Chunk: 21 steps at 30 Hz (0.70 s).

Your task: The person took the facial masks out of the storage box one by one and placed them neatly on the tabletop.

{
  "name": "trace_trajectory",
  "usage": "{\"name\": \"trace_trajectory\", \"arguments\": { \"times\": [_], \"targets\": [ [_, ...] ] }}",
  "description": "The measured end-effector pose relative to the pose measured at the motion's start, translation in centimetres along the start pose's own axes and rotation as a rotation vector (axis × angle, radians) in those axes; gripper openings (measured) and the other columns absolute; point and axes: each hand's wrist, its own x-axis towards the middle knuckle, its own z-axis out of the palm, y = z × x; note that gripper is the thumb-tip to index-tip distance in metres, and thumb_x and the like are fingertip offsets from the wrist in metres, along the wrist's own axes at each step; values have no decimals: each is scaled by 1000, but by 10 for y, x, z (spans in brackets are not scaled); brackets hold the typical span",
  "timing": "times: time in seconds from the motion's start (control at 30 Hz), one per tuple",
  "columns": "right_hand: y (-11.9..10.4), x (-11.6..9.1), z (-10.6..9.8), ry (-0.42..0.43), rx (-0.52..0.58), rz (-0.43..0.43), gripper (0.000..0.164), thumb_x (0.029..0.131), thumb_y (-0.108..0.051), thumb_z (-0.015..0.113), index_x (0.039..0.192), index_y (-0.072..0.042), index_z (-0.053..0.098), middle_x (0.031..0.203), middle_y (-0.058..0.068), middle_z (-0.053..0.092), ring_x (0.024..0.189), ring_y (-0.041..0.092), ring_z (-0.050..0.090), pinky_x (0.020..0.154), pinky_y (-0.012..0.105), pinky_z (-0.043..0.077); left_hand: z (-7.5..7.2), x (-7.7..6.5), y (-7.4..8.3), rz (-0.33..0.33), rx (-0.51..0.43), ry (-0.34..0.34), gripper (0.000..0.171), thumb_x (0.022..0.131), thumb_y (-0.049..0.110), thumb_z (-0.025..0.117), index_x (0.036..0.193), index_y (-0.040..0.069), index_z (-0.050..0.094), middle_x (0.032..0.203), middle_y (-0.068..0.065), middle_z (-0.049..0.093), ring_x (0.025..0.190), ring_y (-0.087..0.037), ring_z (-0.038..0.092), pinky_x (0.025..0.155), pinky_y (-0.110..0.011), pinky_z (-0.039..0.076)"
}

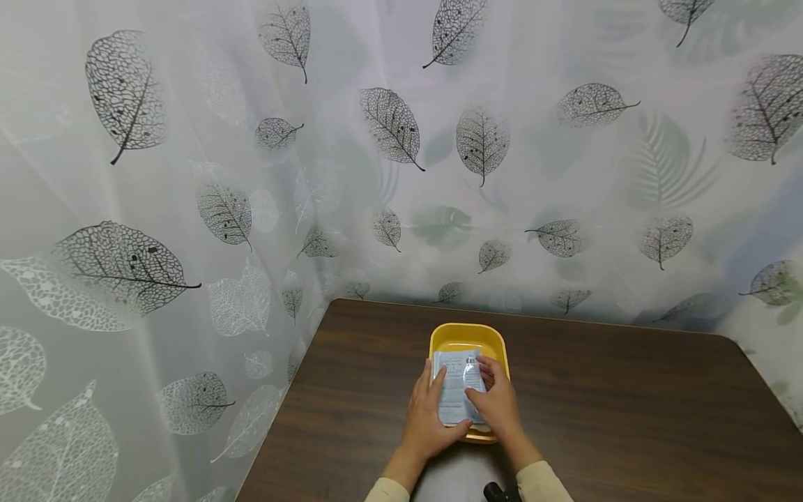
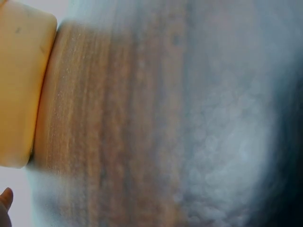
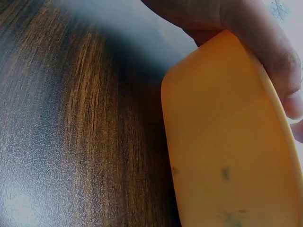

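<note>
A flat, pale plastic packet (image 1: 453, 390) printed with small text lies over a yellow tray (image 1: 467, 329). Its right part is shiny, with a small barcode-like mark near the top. My left hand (image 1: 426, 422) rests along the packet's left side, fingers extended and thumb across its near edge. With the thumb and fingers of my right hand (image 1: 500, 404), I pinch the packet's right side. The right wrist view shows that hand over the tray's outer wall (image 3: 227, 123). Only a fingertip (image 2: 5, 201) shows in the left wrist view, below the tray wall (image 2: 23, 85).
The tray stands on a dark brown wood-grain table (image 1: 615, 390). Behind and to the left hangs a pale curtain (image 1: 401, 195) with leaf prints. A small black object (image 1: 498, 492) shows at the bottom edge, by the right sleeve (image 1: 542, 481).
</note>
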Motion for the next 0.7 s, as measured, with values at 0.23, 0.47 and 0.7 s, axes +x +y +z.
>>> {"name": "trace_trajectory", "arguments": {
  "times": [0.23, 0.47, 0.7],
  "targets": [
    [-1, -1, -1, 11, 4, 30, 59, 81, 4, 73, 137, -3, 58, 138, 25, 61, 125, 40, 60, 107, 54, 47, 1, -1, -1, -14, -6, -2, 101, 70, 58, 81, 155, 18, 44, 166, -19, 31, 140, -39, 48, 102, -60, 48],
    [3, -5, -1, 5, 56, 43, 59, 83, 5, 69, 140, -3, 55, 140, 22, 60, 122, 37, 61, 102, 44, 51, 3, -7, 0, -37, -25, -16, 100, 71, 59, 81, 155, 20, 43, 167, -17, 31, 140, -39, 47, 102, -61, 48],
    [2, 2, -3, -22, 36, -11, 64, 85, 3, 72, 145, -7, 54, 145, 17, 60, 129, 35, 60, 93, 30, 48, 5, 0, -3, 13, -7, 25, 101, 69, 54, 83, 155, 16, 44, 165, -21, 32, 136, -41, 49, 98, -60, 50]
  ]
}}
